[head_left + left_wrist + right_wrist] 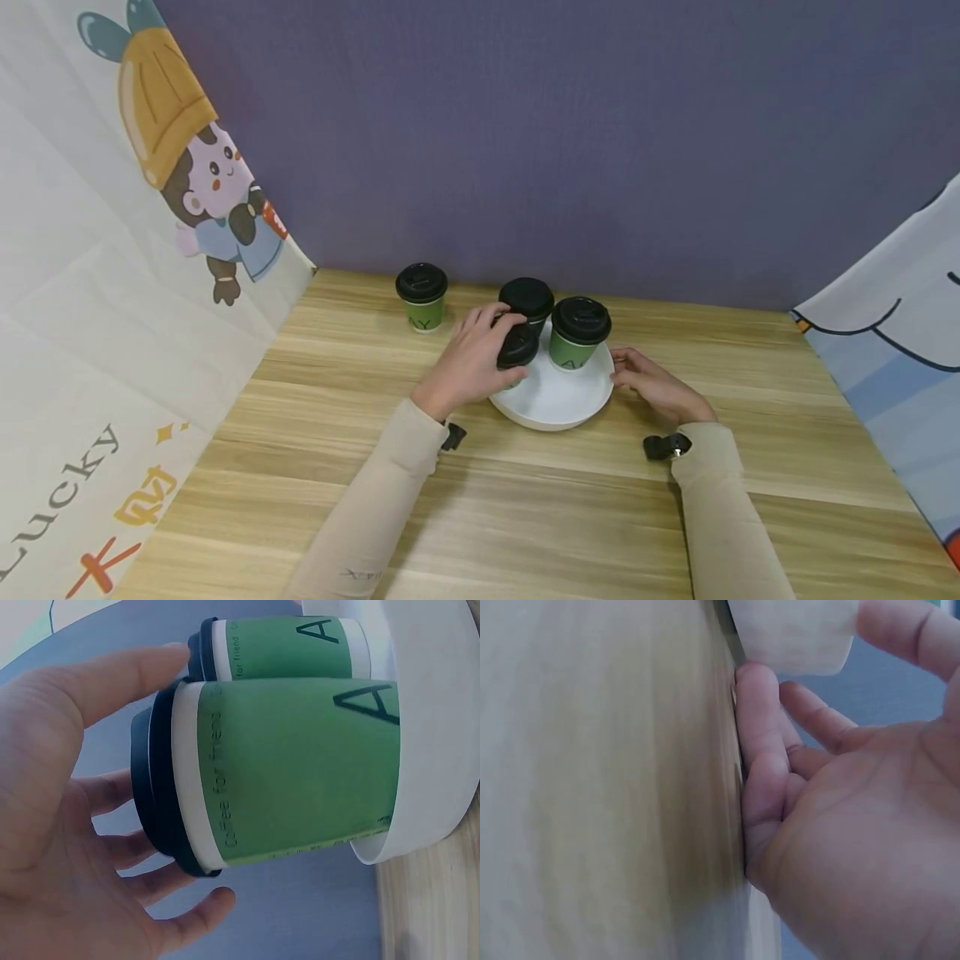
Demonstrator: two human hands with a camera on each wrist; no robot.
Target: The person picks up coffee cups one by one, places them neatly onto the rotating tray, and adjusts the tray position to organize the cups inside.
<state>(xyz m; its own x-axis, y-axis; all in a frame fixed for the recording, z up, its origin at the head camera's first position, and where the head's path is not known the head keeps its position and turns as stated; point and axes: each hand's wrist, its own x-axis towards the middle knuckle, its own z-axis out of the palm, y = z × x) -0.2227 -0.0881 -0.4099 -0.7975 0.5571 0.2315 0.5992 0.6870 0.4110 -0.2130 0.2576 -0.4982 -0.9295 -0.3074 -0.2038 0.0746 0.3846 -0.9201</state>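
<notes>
Left hand (471,358): fingers spread about the lid (161,780) of the front cup (300,772) (pinching or not, can't tell). Cup's inside the dish (551,412), left edge, base hidden. Best kept upright, seated flat; right hand (660,387), fingers loose at the side, should brace lightly.

A screened-off tabletop booth
I see a wood-grain table (540,517) walled in by a plain purple-grey backdrop (562,150) and white cartoon-printed hangings (75,208).
</notes>
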